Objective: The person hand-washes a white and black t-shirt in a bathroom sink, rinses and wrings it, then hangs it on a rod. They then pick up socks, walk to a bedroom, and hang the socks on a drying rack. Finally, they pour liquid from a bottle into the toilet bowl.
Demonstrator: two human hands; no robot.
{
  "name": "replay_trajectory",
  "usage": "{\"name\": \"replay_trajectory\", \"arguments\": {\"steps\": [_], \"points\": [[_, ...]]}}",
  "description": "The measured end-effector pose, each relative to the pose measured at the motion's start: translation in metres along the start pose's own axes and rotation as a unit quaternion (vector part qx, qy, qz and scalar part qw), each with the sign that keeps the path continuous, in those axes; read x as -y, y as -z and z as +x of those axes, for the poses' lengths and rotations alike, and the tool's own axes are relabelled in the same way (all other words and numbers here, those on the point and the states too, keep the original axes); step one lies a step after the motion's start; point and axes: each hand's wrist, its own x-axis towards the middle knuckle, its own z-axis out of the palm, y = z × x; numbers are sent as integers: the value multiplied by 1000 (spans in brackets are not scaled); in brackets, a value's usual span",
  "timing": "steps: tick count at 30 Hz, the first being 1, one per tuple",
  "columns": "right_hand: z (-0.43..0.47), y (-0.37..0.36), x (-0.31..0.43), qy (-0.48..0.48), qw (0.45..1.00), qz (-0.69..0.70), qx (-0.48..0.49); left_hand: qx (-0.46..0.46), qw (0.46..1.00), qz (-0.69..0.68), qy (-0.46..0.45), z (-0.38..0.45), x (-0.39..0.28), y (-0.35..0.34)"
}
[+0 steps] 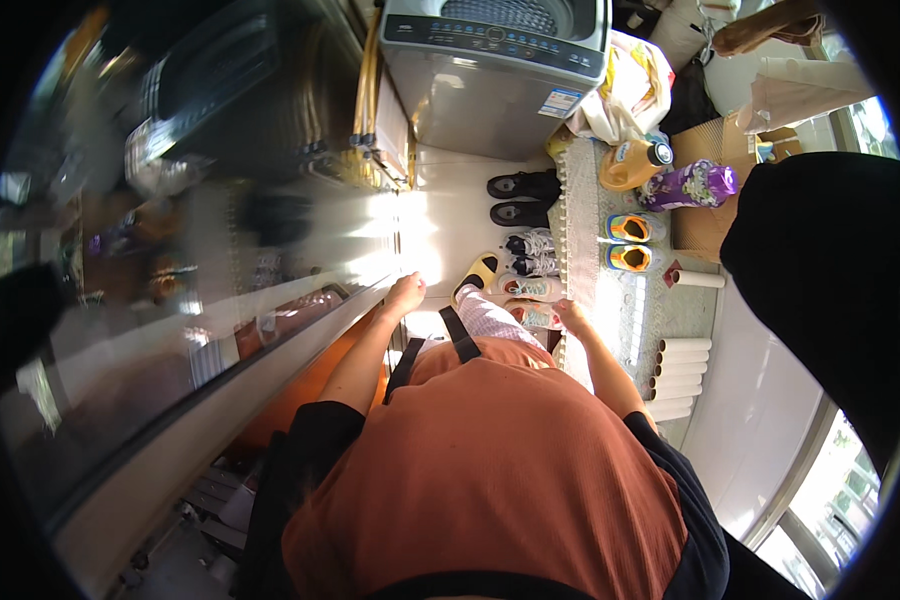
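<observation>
My left hand point(406, 293), its fingers curled, is beside the edge of the dark glass panel on the left; I see nothing in it. My right hand point(571, 315) is near the lace-edged cloth point(581, 225), its fingers also curled; whether it touches the cloth or holds anything small cannot be told. Between the hands, one foot in a yellow and black slipper point(480, 271) is on the tiled floor. White sneakers point(529, 287) stand just past my right hand, with black shoes point(523, 185) farther ahead.
A top-loading washing machine point(487, 90) stands ahead. On the right are an orange bottle point(630, 165), a purple bottle point(686, 186), small colourful shoes point(630, 257), a cardboard box point(697, 232) and several cardboard tubes point(682, 370). Folded gold-coloured frames point(367, 90) lean at the left.
</observation>
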Motion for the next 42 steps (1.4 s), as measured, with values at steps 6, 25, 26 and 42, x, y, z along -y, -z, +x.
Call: {"name": "replay_trajectory", "arguments": {"steps": [6, 25, 26, 42], "points": [[5, -28, 30, 117, 981, -151, -34, -68, 990, -114, -47, -91, 28, -29], [-109, -297, 260, 449, 626, -523, 365, -392, 727, -478, 299, -416, 205, -236], [-110, -309, 262, 469, 603, -529, 371, -416, 692, -505, 304, -426, 200, -260], [-103, -465, 311, 177, 685, -528, 469, -245, 494, -693, 464, -472, 207, -393]]}}
